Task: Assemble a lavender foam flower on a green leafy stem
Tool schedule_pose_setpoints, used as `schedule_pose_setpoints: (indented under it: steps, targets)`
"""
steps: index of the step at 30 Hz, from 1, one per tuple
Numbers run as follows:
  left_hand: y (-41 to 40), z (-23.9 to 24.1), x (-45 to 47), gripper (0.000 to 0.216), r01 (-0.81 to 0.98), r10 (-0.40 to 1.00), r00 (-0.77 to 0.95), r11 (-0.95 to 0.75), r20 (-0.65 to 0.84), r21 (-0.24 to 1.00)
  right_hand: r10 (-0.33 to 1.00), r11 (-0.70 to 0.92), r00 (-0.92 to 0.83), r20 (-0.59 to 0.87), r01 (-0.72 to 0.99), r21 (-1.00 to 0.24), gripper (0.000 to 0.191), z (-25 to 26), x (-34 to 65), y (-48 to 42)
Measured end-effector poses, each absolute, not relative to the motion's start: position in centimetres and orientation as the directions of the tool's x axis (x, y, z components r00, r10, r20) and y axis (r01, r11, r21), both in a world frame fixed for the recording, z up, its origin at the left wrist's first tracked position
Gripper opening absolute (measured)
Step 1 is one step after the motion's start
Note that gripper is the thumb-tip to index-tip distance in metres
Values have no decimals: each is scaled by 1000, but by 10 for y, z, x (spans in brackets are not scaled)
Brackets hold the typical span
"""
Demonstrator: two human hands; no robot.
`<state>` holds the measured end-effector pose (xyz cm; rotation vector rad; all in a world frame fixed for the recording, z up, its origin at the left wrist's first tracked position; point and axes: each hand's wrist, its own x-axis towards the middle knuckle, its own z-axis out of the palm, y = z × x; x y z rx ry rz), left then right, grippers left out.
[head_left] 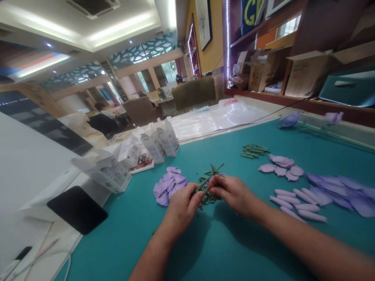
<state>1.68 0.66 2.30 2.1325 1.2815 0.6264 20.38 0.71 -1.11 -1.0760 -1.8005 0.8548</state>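
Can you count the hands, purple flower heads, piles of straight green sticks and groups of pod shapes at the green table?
Left hand and right hand: 2
Purple flower heads: 2
Straight green sticks, piles: 1
Pod shapes, groups: 1
Total: 6

The near mat (pixel 222 249) is left free. Beyond, passage is blocked by the left hand (pixel 184 199), right hand (pixel 232 191) and green stem (pixel 215 170).
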Motion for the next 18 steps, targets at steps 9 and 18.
schedule_pose_setpoints:
  steps: [9, 18]
  targets:
    - [7, 21, 17, 22, 647, 898, 425, -386, 109, 658, 941, 278, -263, 214, 240, -930, 8, -11, 201, 8]
    - [6, 19, 18, 21, 690, 892, 435, -416, 120, 593, 952, 235, -253, 172, 246, -940, 8, -9, 202, 7]
